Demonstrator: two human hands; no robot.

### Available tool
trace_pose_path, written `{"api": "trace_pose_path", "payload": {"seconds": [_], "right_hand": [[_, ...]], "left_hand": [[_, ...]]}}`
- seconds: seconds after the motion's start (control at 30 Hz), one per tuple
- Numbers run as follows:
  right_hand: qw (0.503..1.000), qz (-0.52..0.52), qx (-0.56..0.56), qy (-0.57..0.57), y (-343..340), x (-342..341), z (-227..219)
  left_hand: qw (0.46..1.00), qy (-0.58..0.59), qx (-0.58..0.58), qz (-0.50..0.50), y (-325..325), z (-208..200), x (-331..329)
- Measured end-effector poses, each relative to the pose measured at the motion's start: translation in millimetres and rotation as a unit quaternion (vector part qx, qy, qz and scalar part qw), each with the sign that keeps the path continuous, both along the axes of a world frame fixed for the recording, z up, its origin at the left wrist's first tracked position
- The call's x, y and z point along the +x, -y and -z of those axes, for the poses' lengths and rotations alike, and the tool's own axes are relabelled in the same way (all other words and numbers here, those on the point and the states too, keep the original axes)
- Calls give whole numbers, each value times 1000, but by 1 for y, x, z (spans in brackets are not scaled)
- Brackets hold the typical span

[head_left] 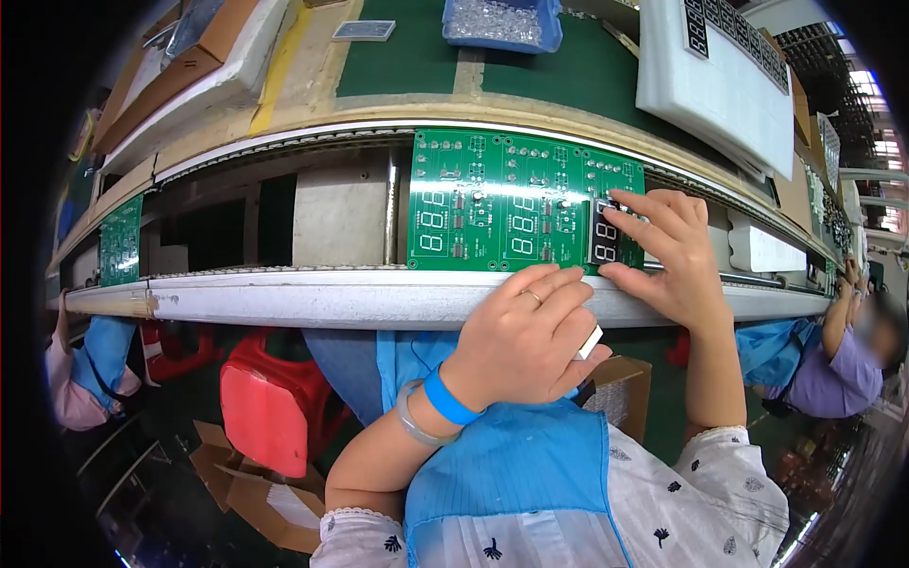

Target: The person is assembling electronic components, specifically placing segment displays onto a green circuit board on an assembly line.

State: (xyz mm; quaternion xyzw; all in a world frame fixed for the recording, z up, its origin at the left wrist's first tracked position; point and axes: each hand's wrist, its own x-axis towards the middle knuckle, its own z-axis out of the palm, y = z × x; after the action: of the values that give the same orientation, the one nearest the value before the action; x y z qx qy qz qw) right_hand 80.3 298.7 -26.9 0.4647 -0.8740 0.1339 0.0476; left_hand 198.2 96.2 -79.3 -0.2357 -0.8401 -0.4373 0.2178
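Along a factory line in front of a green-topped tabletop [578, 71], a black display module [603, 244] sits under the right hand [677, 248] on a green circuit board [483, 204].

The step in hand looks like seating that module over its place; the next move probably calls for squaring it to the outline and pressing evenly. The right hand is part-open, spanning the module with fingertips at its far end and thumb at its near end. The left hand [530, 331] is curled, keeping a small white piece [587, 343] between thumb and fingers, just nearer the body than the board. Left of the module, ahead of the left hand, the board's other printed digit outlines are uncovered.
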Motion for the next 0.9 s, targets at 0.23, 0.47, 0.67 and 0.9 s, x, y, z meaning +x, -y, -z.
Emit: {"api": "trace_pose_path", "payload": {"seconds": [0.23, 0.47, 0.67, 0.9], "right_hand": [[1000, -1, -1, 2, -2, 0, 0], [1000, 3, -29, 3, -5, 1, 9], [999, -6, -39, -10, -11, 0, 17], [990, -21, -134, 48, -5, 23, -18]], "left_hand": [[1000, 1, -4, 2, 0, -1, 0], [1000, -3, -5, 1, 0, -2, -1], [1000, 6, -5, 3, 0, -4, 0], [972, 152, 171, 50, 9, -16, 2]]}}
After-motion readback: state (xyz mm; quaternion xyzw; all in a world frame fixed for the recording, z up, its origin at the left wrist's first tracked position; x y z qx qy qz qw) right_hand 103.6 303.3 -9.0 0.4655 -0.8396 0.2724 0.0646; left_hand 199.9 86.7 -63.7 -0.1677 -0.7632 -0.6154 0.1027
